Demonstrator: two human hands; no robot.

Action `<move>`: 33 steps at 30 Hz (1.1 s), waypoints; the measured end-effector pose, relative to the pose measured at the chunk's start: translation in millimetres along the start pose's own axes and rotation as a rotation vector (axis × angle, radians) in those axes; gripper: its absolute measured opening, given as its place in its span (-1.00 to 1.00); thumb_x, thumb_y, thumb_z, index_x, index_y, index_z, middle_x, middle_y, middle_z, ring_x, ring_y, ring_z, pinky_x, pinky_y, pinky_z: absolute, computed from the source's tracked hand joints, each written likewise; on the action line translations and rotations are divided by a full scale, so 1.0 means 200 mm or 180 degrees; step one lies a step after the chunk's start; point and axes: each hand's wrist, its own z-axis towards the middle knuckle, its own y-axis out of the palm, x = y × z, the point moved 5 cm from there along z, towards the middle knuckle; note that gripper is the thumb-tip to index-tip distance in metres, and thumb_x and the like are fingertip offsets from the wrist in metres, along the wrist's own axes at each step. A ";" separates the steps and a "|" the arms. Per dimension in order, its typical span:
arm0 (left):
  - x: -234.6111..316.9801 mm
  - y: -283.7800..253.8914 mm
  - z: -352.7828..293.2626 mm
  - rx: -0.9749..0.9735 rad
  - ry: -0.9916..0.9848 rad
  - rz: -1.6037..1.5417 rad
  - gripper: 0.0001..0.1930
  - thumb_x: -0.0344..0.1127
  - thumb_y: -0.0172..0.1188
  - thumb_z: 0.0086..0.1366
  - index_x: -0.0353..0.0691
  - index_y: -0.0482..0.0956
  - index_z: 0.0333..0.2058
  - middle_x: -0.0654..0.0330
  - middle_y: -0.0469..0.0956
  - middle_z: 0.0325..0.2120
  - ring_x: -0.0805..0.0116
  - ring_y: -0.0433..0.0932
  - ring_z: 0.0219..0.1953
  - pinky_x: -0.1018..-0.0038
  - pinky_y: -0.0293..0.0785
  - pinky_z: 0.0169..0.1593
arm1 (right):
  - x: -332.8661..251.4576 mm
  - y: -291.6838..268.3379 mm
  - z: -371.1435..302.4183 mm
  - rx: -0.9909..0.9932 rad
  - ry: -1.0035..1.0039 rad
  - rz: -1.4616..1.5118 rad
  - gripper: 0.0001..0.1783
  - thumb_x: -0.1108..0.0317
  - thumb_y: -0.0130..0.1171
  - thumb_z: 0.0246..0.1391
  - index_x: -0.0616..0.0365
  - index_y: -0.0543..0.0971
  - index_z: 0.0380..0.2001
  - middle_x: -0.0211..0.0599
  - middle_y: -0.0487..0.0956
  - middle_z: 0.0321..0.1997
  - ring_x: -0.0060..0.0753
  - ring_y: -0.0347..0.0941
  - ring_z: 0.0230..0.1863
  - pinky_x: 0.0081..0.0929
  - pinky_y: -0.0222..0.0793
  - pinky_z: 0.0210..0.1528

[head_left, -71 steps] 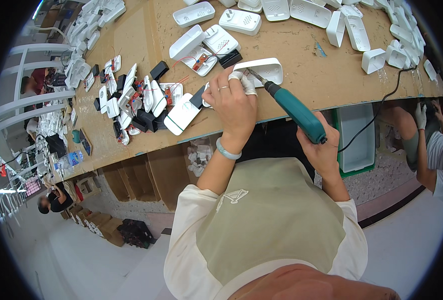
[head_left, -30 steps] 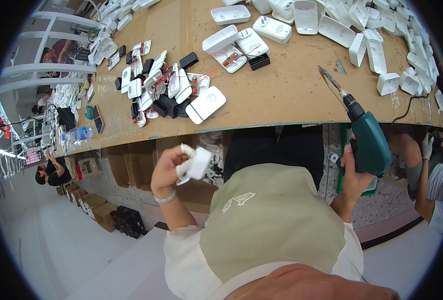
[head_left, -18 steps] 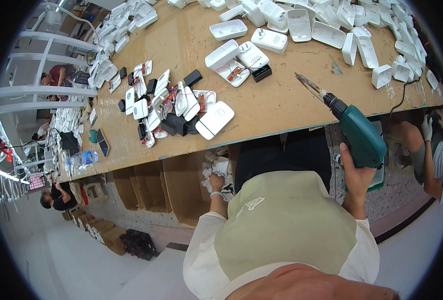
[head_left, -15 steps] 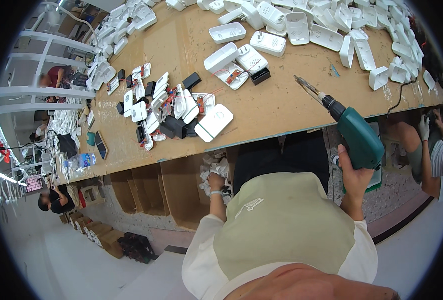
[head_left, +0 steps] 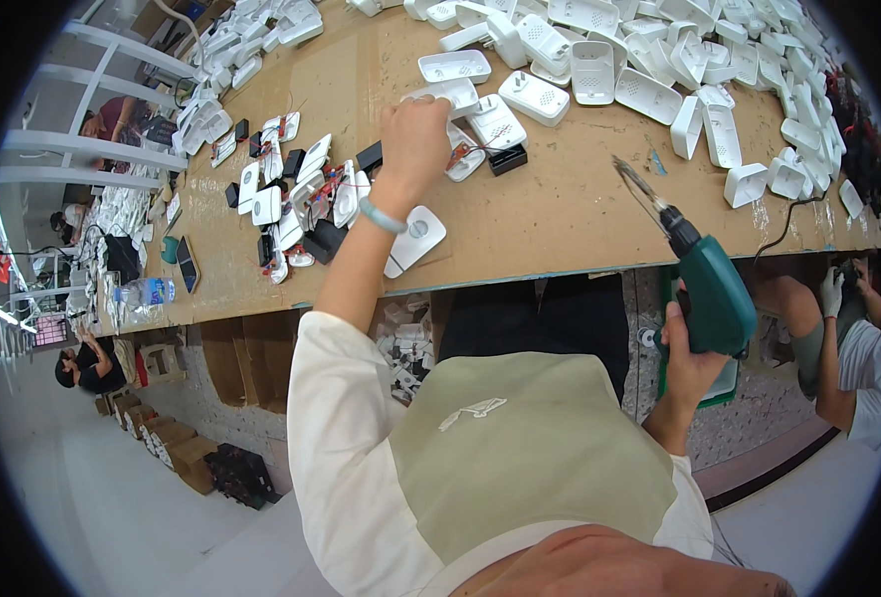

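Head view, left hand on white tray, right hand gripping green drill

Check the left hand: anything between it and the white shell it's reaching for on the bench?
Nothing visible. The left hand is already on the white shell at the bench. The right hand holds the green screwdriver off the near edge.

Your left hand out over desk, on casing behind flat cover. Circuit parts cluster to its left. Your right hand holds screwdriver off desk's near edge, right side.
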 end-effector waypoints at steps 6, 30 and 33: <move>0.54 -0.13 -0.30 0.1529 0.1082 0.0058 -0.86 -0.40 0.20 0.01 -0.30 0.58 -0.41 0.03 0.57 -0.27 0.11 0.53 -0.15 0.22 0.44 -0.17 | 0.08 -0.13 0.03 0.0216 0.0197 -0.0100 -0.58 0.63 0.27 0.08 0.32 0.50 0.04 -0.23 0.64 -0.03 -0.69 0.37 -0.54 -0.71 0.28 -0.55; 0.14 0.04 -0.16 0.0699 0.0282 -0.1397 -0.61 -0.36 0.39 0.19 -0.30 0.57 -0.02 -0.01 0.64 -0.05 0.10 0.66 -0.14 0.35 0.57 -0.13 | 0.12 -0.05 0.04 -0.0089 0.0111 -0.0031 -0.54 0.67 0.22 0.12 0.30 0.46 0.11 -0.16 0.61 0.02 -0.70 0.36 -0.52 -0.70 0.28 -0.54; 0.16 0.03 -0.09 0.0382 0.0271 -0.1685 -0.70 -0.38 0.36 0.22 -0.28 0.62 -0.08 0.06 0.70 -0.21 0.21 0.66 -0.26 0.42 0.55 -0.18 | 0.12 -0.06 0.04 -0.0046 0.0183 -0.0054 -0.54 0.66 0.22 0.12 0.30 0.46 0.11 -0.17 0.62 0.01 -0.71 0.36 -0.52 -0.70 0.28 -0.54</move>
